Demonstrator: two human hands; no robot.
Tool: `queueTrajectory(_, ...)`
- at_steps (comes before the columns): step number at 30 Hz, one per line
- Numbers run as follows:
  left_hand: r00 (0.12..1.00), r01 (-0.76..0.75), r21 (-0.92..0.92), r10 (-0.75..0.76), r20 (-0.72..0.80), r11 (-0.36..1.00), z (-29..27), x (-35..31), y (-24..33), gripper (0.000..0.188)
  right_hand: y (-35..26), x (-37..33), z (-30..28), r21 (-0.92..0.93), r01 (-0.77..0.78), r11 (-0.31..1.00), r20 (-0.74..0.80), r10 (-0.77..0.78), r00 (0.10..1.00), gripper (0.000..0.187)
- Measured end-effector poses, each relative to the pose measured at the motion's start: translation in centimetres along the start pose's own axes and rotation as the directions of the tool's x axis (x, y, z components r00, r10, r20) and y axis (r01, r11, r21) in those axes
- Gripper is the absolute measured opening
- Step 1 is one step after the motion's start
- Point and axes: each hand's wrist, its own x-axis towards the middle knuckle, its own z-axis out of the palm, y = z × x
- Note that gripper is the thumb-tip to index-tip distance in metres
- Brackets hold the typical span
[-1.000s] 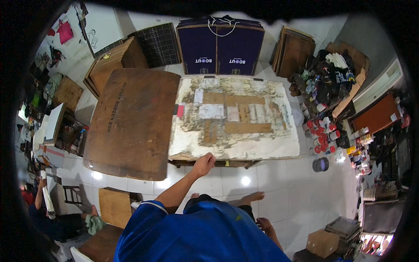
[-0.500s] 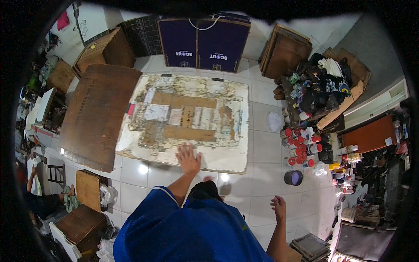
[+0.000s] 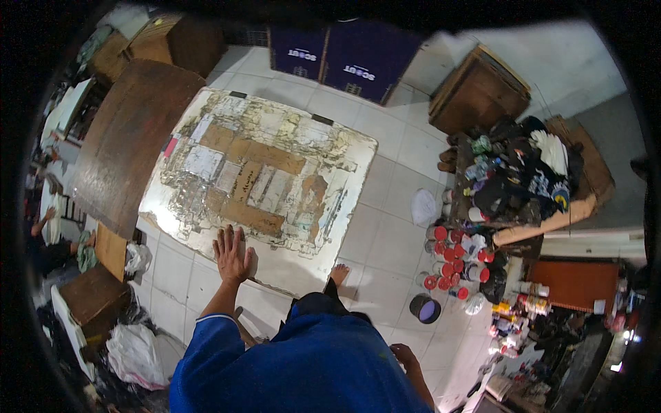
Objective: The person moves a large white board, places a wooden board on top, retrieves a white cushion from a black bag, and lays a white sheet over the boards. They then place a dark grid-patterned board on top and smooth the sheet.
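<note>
Since the earlier frame, the right hand (image 3: 406,356) has been dropping from its raised place and is now hanging close beside the blue shirt (image 3: 313,368), while the view is swinging so that the patched white panel (image 3: 317,268) is appearing more slanted. The panel is lying left of the middle of the view, between nine and ten o'clock, its surface showing brown strips, peeling patches and a pink tab (image 3: 171,146) at its left edge.

The left hand (image 3: 234,261) is resting palm down along the panel's near edge, between six and seven o'clock from its centre. Its fingers are spreading apart, pointing away from the body and gripping nothing. The right hand is staying clear of the panel, towards five o'clock; it is too dark and blurred to tell how its fingers are set.

Around the panel, a brown sheet (image 3: 141,138) is lying just beside it at ten o'clock, and dark blue boards (image 3: 368,58) are standing at one o'clock. A heap of clothes (image 3: 516,179) is sitting at three o'clock, with red-lidded containers (image 3: 447,258) below it and a dark bucket (image 3: 425,309) at four. A bare foot (image 3: 339,274) is showing near the panel's lower right corner.
</note>
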Motion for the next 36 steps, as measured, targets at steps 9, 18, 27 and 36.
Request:
queueTrajectory(9, 0.781, 0.624, -0.037, -0.625, -0.014, 0.781, 4.4, 3.4, 8.1, 0.07, -9.5, 11.0, -18.7, 0.196, 0.133, 0.972, -0.099, -0.115, 0.988, 0.024)
queueTrajectory(18, 0.341, 0.936, -0.1, -0.94, 0.019, 0.338, 5.4, 9.0, 21.1, 0.086, -42.4, 26.4, -48.0, 0.421, -0.117, 0.899, 0.795, -0.304, 0.525, 0.027)
queueTrajectory(27, 0.193, 0.967, -0.133, -0.967, -0.167, 0.216, 7.8, 14.2, 34.8, 0.082, -73.5, 24.1, -48.3, -0.414, 0.493, 0.765, 0.114, -0.494, 0.862, 0.023)
queueTrajectory(36, -0.081, 0.99, -0.133, -0.972, -0.223, -0.052, 7.5, 19.9, 34.3, 0.08, -85.2, 29.4, -43.6, -0.552, 0.508, 0.661, 0.327, -0.389, 0.861, 0.036)
